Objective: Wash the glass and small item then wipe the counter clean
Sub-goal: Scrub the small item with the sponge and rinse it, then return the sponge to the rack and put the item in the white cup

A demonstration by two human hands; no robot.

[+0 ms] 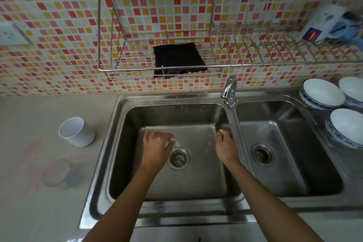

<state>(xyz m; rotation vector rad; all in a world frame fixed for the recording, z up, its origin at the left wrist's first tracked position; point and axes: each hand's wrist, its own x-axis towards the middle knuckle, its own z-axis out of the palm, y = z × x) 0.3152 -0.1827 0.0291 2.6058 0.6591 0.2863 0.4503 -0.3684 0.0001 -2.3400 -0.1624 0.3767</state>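
Counter with cup, glass

Two bare forearms enter from the bottom edge of the view. No sleeves cover them: both are uncovered from the frame edge up to the wrists. No watch, bracelet or glove shows on either wrist. The left hand is bare, with no ring visible on the fingers that show. The right hand is likewise bare. Fingernail detail on both hands is too blurred to tell. No other clothing is in view.
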